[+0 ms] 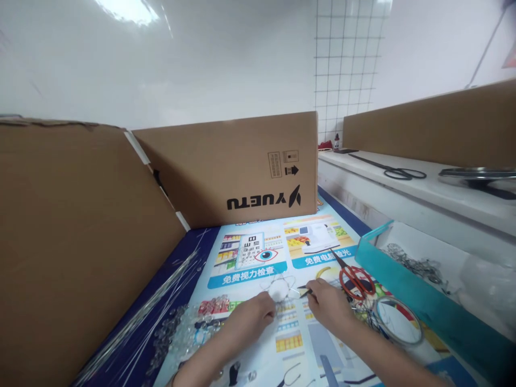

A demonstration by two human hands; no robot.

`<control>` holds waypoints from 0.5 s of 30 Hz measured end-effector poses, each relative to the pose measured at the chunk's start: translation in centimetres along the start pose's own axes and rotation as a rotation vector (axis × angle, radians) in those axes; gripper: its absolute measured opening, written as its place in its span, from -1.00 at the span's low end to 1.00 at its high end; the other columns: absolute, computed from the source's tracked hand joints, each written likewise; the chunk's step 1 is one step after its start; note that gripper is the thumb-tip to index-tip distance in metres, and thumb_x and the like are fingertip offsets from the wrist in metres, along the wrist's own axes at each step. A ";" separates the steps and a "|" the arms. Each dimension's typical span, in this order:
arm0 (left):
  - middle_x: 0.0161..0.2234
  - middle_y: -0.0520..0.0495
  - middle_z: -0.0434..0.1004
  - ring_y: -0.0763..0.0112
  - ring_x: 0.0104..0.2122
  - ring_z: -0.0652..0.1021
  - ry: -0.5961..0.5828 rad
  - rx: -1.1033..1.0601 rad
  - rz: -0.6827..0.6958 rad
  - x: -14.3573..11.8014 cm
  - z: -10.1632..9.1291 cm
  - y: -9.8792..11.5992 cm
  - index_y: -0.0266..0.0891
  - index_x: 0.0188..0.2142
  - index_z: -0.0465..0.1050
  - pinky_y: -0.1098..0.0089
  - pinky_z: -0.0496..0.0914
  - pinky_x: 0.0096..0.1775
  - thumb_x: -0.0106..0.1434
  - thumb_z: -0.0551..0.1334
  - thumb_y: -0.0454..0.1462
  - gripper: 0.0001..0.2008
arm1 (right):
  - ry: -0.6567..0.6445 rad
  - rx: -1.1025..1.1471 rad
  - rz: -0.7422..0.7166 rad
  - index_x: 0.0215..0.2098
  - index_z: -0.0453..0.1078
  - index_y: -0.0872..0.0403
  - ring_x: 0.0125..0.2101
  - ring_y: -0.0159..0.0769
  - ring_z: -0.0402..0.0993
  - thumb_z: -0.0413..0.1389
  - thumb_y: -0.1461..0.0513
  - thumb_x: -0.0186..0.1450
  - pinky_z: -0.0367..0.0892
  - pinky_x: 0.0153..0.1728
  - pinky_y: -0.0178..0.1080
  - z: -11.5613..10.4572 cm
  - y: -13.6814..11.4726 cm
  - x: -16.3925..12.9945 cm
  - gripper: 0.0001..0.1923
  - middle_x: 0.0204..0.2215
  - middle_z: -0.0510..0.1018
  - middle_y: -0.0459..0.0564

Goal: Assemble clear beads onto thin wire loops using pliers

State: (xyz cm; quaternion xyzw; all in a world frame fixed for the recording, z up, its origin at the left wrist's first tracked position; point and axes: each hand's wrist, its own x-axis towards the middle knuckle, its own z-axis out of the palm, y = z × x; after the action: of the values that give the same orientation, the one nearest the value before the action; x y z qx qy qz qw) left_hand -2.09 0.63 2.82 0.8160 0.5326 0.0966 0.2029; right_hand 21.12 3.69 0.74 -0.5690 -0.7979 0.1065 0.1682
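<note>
My left hand (258,314) is closed, its fingertips pinching a piece of thin clear wire bent into loops (278,285). From the closed fingers of my right hand (327,303) juts a small dark-tipped tool (305,291), which looks like pliers; its handles are hidden in the palm. The tool's tip is at the right side of the looped wire. Clear glass-like beads (189,330) lie in a heap to the left of my left hand. Red-handled scissors (357,282) rest just beyond my right hand.
A roll of clear tape (399,321) sits right of my right forearm, beside a turquoise box (419,293) holding metal bits. Long thin wires (149,301) lie at left. Cardboard panels (226,172) wall the back and left. Black scissors (397,171) lie on a white ledge.
</note>
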 end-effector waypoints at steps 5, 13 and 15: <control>-0.30 -0.03 0.42 0.33 -0.32 0.45 -0.054 -0.026 0.044 -2.6 0.3 0.7 -0.14 -0.40 0.39 0.44 0.27 -0.28 0.21 0.05 -0.37 -0.82 | -0.031 -0.070 -0.020 -0.15 0.34 0.03 -0.28 -0.26 0.40 -0.04 0.27 0.25 0.13 -0.35 -0.31 -0.1 -0.2 -0.1 -0.78 -0.26 0.46 -0.01; -0.28 -0.01 0.41 0.35 -0.30 0.45 -0.081 -0.029 0.033 -4.5 0.6 0.4 -0.13 -0.36 0.36 0.42 0.27 -0.28 0.27 0.06 -0.34 -0.85 | -0.063 -0.140 -0.018 -0.16 0.31 0.03 -0.31 -0.26 0.39 -0.07 0.25 0.28 0.09 -0.42 -0.30 0.2 -0.3 0.3 -0.80 -0.25 0.45 -0.01; -0.26 -0.01 0.41 0.35 -0.28 0.45 -0.088 -0.055 0.029 -4.6 0.6 0.3 -0.12 -0.34 0.37 0.42 0.28 -0.25 0.28 0.05 -0.33 -0.85 | -0.065 -0.148 -0.017 -0.15 0.31 0.04 -0.31 -0.26 0.40 -0.08 0.24 0.28 0.08 -0.43 -0.30 0.4 -0.3 0.3 -0.79 -0.24 0.45 -0.01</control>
State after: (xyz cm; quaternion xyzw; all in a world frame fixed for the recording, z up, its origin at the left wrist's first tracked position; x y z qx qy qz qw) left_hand -3.52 -3.74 2.73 0.8211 0.5085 0.0783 0.2471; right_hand 20.61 3.93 0.50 -0.5693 -0.8134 0.0641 0.1007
